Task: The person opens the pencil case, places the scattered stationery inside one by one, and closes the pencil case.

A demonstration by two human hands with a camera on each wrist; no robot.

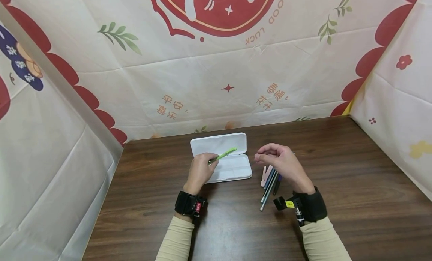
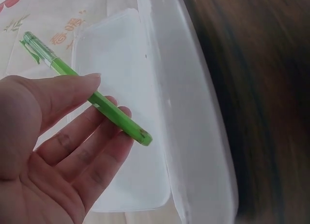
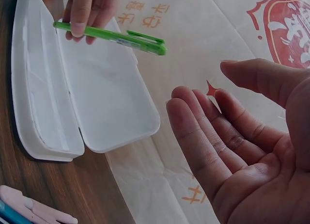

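Left hand (image 1: 200, 172) pinches a green pen (image 1: 223, 155) over the open white case (image 1: 233, 167).

The thumb presses the pen against the fingertips (image 2: 112, 118) near one end, the clip end pointing away over the case's lid; the pen is clear of the case. The right hand (image 1: 283, 164) is empty, its fingers loosely bent and apart, hanging above the table (image 1: 354, 186) just right of the case. Under it lies a small bunch of pens (image 1: 270, 186) on the wood.
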